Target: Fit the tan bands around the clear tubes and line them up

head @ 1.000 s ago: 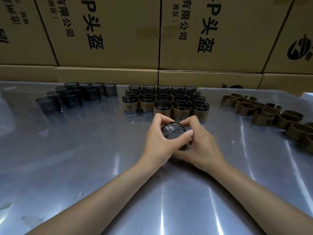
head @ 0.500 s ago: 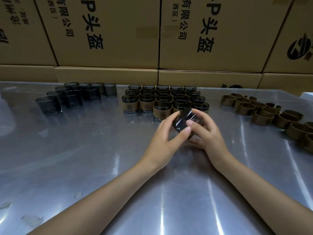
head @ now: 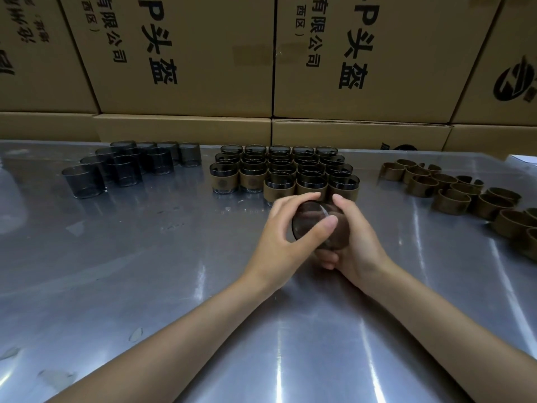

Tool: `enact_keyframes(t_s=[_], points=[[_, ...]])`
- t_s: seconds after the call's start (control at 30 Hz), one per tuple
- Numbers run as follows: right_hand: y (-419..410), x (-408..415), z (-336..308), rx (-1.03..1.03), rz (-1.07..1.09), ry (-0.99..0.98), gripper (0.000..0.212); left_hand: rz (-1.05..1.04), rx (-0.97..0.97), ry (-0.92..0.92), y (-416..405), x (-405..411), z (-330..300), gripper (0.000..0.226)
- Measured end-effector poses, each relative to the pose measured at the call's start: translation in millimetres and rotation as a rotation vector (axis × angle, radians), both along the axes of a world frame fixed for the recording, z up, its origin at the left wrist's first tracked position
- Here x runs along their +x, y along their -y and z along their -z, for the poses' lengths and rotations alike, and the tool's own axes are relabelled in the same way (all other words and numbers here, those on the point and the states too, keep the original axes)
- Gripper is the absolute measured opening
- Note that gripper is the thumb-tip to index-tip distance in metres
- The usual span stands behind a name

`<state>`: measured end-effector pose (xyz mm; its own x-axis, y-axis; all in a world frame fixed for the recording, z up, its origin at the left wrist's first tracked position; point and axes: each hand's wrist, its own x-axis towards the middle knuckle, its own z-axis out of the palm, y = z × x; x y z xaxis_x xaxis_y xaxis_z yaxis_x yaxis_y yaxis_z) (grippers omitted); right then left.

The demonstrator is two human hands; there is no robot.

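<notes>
Cardboard boxes (head: 186, 53) stacked beyond hands: black print "头盔", "有限公司", "(西区)"; round black logo (head: 513, 82) far right box.

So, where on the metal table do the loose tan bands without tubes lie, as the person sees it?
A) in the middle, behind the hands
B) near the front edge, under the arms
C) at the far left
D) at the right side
D: the loose tan bands lie in a cluster at the right side of the table, while the bare clear tubes stand at the far left and the banded tubes in the middle.
</notes>
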<state>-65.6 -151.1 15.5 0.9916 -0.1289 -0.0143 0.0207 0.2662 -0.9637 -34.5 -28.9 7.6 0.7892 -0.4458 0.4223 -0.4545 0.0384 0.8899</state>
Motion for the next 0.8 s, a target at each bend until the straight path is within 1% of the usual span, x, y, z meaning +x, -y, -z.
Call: enact_keyframes(t_s=[0.1,0.2,0.27,0.3,0.33,0.4,0.53,0.6,0.73,0.8], points=[[1,0,-1,0.016,0.024,-0.004,0.063,0.055,-0.103,-0.087,4,-5,-1,0.040],[0,0,2,-0.007,0.061,0.025,0.064,-0.015,-0.178,-0.161,8,-10,-3,0.028],[-1,0,3,-0.018,0.056,0.052,0.061,-0.040,-0.230,-0.249,8,-11,-5,0.020],[-1,0,3,-0.010,0.055,0.052,0.059,-0.025,-0.254,-0.319,7,-10,-5,0.024],[0,0,2,0.005,0.054,0.042,0.057,0.007,-0.272,-0.399,6,-10,-7,0.034],[4,1,1,0.045,0.037,-0.002,0.056,0.073,-0.272,-0.479,3,-7,-9,0.050],[18,1,-2,0.133,-0.069,-0.105,0.042,0.233,-0.213,-0.461,0,0,-11,0.040],[23,0,-4,0.166,-0.132,-0.134,0.036,0.282,-0.168,-0.438,-1,2,-9,0.039],[28,-5,-5,0.242,-0.251,-0.203,0.041,0.372,-0.153,-0.390,-6,-1,-10,0.043],[29,-7,-4,0.307,-0.292,-0.236,0.037,0.363,-0.098,-0.312,-6,-1,-10,0.050]])
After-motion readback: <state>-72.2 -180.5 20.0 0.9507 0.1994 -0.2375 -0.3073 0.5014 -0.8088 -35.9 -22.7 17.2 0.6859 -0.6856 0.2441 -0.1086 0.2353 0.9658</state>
